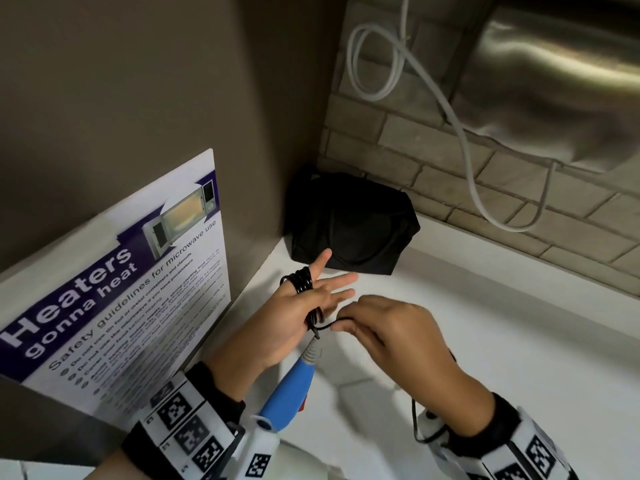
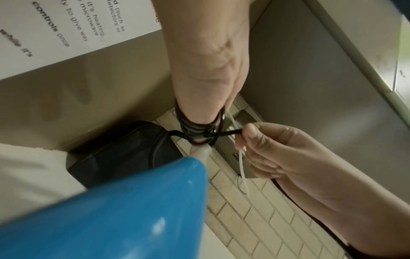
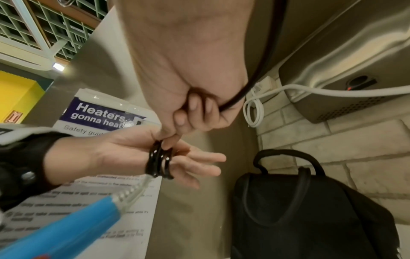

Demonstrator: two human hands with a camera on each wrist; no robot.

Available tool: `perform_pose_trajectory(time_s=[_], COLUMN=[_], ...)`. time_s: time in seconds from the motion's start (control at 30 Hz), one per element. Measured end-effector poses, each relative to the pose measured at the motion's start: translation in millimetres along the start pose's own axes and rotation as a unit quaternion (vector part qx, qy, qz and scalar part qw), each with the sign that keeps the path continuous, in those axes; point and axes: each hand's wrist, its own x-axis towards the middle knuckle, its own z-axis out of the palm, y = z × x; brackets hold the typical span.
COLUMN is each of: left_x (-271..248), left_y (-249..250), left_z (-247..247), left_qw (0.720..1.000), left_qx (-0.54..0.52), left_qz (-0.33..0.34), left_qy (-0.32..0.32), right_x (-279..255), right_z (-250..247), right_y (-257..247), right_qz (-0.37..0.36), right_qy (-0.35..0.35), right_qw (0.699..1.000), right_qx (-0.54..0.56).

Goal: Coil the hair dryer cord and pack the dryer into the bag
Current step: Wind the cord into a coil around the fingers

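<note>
The black cord (image 1: 301, 280) is wound in several loops around my left hand (image 1: 311, 299), whose fingers are spread and straight. The dryer's blue handle (image 1: 287, 389) hangs below that hand by its grey strain relief. My right hand (image 1: 349, 323) pinches the free run of cord just right of the loops. In the left wrist view the coil (image 2: 199, 129) circles the hand and the right hand (image 2: 246, 135) holds the strand taut. The right wrist view shows the loops (image 3: 159, 161) on the left hand (image 3: 188, 161). The black bag (image 1: 349, 223) sits in the corner behind both hands.
A "Heaters gonna heat" poster (image 1: 121, 289) leans on the brown wall at left. A steel appliance (image 1: 554, 81) hangs on the brick wall (image 1: 433, 157) at upper right, with a white cable (image 1: 467, 150) looping down. The white counter (image 1: 485, 323) runs right.
</note>
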Motion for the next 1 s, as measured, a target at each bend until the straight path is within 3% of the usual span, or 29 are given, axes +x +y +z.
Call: perform_pose_trajectory(time_s=[0.17,0.27,0.37,0.53,0.63,0.7,0.77,0.87,1.0], left_x=[-4.2,-15.0,-23.3,-22.3,-21.9,-21.4,-21.2,-22.0,-21.9], left_y=[3.3,13.3,19.4,20.6,24.3,23.3,20.7,17.7,14.6], left_z=[0.3,3.5,5.8,4.5,4.0,3.8,3.7,3.7,7.4], left_qw=[0.996,0.984,0.955,0.94,0.931,0.935,0.94,0.951,0.978], left_qx=[-0.043,0.01,0.078,0.065,0.016,-0.022,-0.048,-0.076,-0.088], left_qz=[-0.039,-0.055,-0.092,-0.127,-0.139,-0.137,-0.132,-0.131,-0.108], left_qy=[-0.062,-0.168,-0.272,-0.309,-0.337,-0.327,-0.312,-0.269,-0.155], right_x=[16.1,22.3,31.0,39.1,35.3,32.6,29.8,26.4,23.6], right_z=[-9.6,-8.3,-6.0,2.9,8.9,11.5,15.7,23.2,22.2], right_y=[2.7,3.9,7.5,11.0,7.8,3.3,0.7,0.0,2.1], right_qz=[0.019,0.031,0.066,0.112,0.135,0.151,0.16,0.19,0.181], right_qy=[0.046,0.067,0.067,-0.029,-0.09,-0.115,-0.117,-0.091,-0.103], right_qw=[0.999,0.997,0.986,0.942,0.878,0.827,0.8,0.782,0.779], right_qx=[0.001,0.036,0.138,0.314,0.45,0.529,0.566,0.587,0.591])
